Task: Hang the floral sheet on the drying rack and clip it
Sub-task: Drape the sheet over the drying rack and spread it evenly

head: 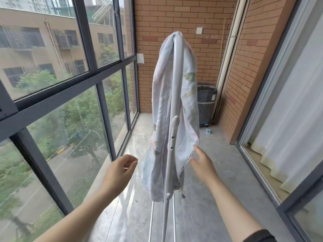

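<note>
Between our hands the sheet hangs bunched on the rack. Our right hand lies flat-fingered at its hem, our left hand loosely curled, probably empty. We should spread it before clipping.

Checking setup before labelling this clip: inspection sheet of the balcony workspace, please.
Surface: glossy grey tiled floor.
Job's things: floral sheet draped, bunched, over the white drying rack top bar; no clip seen on it.
Clutter: small blue object on floor by dark washing machine.
Grippers: left hand loosely curled, holding nothing, apart from sheet; right hand fingers straight, at sheet's lower edge.
Cables: nothing seen.
Surroundings: windows left, brick wall ahead, curtain right.
</note>
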`<act>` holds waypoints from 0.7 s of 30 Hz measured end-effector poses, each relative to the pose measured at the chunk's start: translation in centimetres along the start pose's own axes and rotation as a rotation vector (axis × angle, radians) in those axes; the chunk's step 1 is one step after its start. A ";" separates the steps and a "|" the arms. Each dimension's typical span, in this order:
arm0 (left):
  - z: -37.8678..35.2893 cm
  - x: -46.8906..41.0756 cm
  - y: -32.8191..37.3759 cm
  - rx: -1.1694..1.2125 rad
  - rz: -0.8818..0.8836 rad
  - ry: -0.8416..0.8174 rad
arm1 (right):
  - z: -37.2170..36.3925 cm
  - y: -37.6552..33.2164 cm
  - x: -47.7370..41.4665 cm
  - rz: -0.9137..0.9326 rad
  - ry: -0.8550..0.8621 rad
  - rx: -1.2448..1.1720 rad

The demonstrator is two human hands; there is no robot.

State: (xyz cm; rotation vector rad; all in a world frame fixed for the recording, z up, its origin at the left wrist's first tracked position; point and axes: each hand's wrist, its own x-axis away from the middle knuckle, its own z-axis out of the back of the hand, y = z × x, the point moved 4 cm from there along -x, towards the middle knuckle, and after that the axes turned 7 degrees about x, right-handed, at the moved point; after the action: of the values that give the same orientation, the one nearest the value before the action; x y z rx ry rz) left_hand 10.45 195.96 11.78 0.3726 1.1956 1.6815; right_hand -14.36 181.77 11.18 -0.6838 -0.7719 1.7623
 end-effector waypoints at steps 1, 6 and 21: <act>-0.1 -0.4 0.0 -0.011 -0.002 -0.003 | 0.7 0.2 0.6 -0.004 0.072 -0.082; -1.4 -3.0 1.1 -0.013 -0.047 -0.010 | 4.8 0.9 3.0 -0.042 0.279 -0.372; -6.2 -10.3 3.3 -0.005 -0.188 -0.288 | 7.1 -2.5 5.2 -0.068 0.478 -0.477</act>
State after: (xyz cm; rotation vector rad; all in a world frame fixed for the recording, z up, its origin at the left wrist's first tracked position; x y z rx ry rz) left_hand 8.97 183.85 14.57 0.4672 0.9813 1.4150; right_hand -19.79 186.08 17.21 -1.3231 -0.8680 1.2774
